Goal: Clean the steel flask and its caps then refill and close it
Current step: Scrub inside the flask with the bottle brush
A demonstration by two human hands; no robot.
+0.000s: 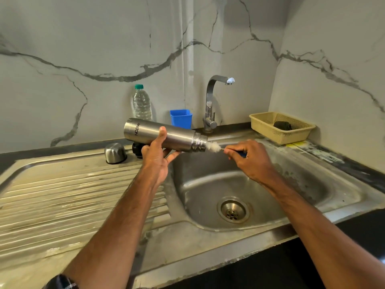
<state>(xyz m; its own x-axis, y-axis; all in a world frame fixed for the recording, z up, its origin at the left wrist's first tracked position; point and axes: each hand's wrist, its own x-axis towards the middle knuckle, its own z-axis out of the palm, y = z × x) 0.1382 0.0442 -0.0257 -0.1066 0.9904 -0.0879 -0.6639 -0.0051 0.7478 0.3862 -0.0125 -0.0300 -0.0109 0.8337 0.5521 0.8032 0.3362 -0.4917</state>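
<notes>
Head view: we hold the steel flask point(164, 135) almost level above the left edge of the sink point(302, 184).
Flask axis: it runs left to right, base to the left, open mouth to the right.
Left grip: our left hand point(156, 155) grasps the flask body from below, with the thumb over the top.
Right grip: our right hand point(248, 157) is clenched around the blue handle of the brush point(212, 146).
Key relation: the white bristles touch the mouth and lie nearly in line with the flask axis. The right hand is the nearer one to the mouth.
Caps: the steel cap point(115, 153) and the black inner cap point(137, 150) stand on the drainboard, behind the left hand.
Next move: we judge a push to the left, along the axis.
</notes>
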